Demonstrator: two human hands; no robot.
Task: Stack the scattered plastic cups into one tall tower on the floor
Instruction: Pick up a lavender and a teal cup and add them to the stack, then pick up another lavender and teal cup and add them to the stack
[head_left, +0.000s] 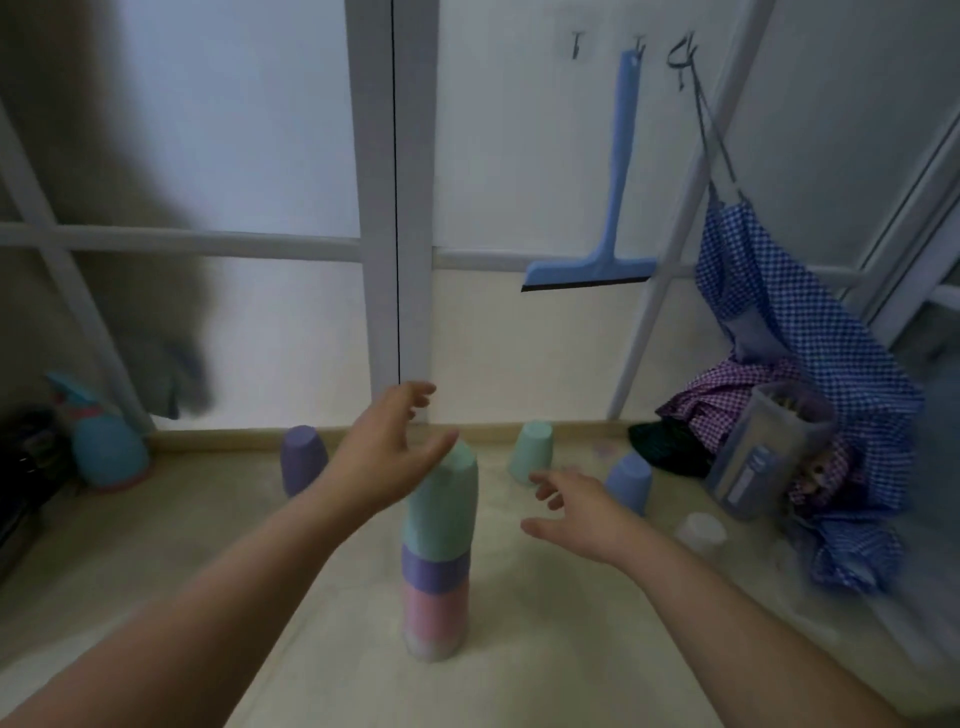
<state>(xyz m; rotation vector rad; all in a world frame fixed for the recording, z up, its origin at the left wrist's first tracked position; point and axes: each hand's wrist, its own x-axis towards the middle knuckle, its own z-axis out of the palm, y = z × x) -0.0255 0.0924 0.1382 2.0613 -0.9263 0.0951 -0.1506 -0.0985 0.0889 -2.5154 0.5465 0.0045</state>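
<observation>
Two spread, empty hands (387, 457) beside one cup tower (439, 561); four loose cups (531, 451) beyond

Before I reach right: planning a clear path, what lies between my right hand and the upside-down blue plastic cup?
Only bare floor, per the head view.

Pale floor (156, 545), frosted glass doors (249, 130), hanging blue squeegee (618, 171)

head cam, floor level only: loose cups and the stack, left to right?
Upside-down purple plastic cup → stacked cup tower, mint over purple over pink → upside-down mint-green plastic cup → upside-down blue plastic cup → translucent white plastic cup.
</observation>
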